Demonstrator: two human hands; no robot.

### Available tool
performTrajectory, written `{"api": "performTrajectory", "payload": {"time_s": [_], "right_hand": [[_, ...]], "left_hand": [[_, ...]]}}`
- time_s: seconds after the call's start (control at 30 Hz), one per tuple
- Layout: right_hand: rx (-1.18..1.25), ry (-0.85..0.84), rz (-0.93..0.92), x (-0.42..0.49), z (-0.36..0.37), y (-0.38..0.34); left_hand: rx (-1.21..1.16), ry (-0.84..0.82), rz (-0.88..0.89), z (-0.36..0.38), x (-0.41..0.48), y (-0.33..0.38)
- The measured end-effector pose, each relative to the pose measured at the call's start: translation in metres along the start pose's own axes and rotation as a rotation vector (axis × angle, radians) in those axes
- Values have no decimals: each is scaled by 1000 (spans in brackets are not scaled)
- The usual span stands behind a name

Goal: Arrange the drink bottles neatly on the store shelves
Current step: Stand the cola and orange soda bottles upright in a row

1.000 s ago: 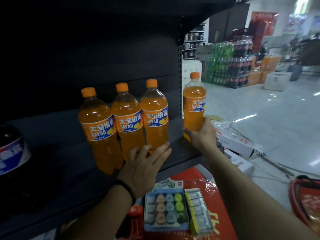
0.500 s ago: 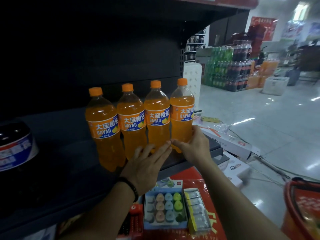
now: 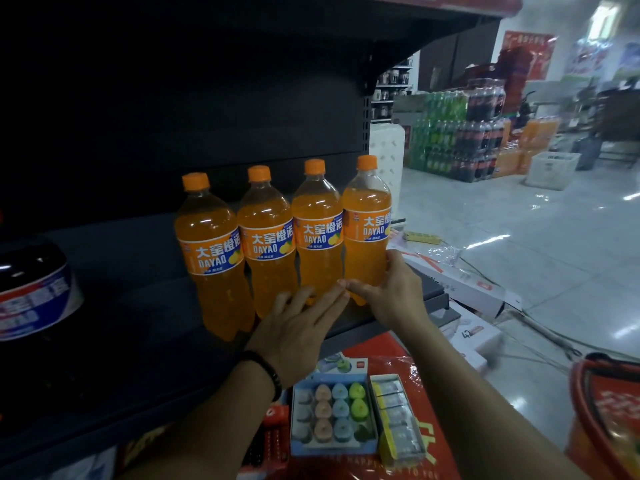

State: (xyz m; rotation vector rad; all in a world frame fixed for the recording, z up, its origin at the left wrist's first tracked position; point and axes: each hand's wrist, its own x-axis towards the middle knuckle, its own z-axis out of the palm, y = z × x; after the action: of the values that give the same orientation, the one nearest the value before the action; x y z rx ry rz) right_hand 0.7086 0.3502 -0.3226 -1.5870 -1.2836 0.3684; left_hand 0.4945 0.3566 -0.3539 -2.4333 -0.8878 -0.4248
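At the far left a big dark bottle sits half out of view on the shelf. Well to its right, a row of orange drinks stands near the shelf's front edge: the first bottle, the second bottle, the third bottle and the fourth bottle, shoulder to shoulder, labels facing out. The left hand lies flat with straight fingers against the feet of the second and third, gripping nothing. The right hand is wrapped round the lower part of the fourth, thumb on its right side and fingers across the front, their tips nearly meeting those of the left hand. Below the shelf lies a box of small coloured pieces (no part of this job), and a red basket shows at the far right.

The likely trouble is at the right end. The fourth bottle stands close to the shelf's corner, so a careless release, or a shove from the left hand travelling along the row, could tip it off. Too firm a push the other way might topple the row like skittles.

A second ago the fourth bottle was held off the shelf's right end, well apart from the other three. Half a second ago it had just reached the third. Now it stands in line. The left hand has scarcely shifted.
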Motion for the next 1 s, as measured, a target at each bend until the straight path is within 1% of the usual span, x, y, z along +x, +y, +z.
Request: {"api": "performTrajectory", "payload": {"time_s": [0.23, 0.37, 0.47, 0.63, 0.8, 0.9, 1.0], "right_hand": [[10, -40, 9, 5, -1, 0], [35, -102, 9, 13, -3, 3], [-8, -155, -4, 15, -6, 10], [-38, -133, -34, 11, -4, 14], [-55, -125, -15, 12, -2, 10], [-73, -146, 11, 12, -3, 9], [-146, -194, 48, 5, -8, 1]], "left_hand": [[1, -4, -2, 1, 1, 0], [-13, -9, -3, 2, 1, -1], [-20, 2, -2, 3, 0, 0], [-1, 16, 11, 1, 0, -1], [3, 14, 12, 0, 1, -1], [-10, 6, 1, 1, 1, -1], [1, -12, -2, 1, 1, -1]]}}
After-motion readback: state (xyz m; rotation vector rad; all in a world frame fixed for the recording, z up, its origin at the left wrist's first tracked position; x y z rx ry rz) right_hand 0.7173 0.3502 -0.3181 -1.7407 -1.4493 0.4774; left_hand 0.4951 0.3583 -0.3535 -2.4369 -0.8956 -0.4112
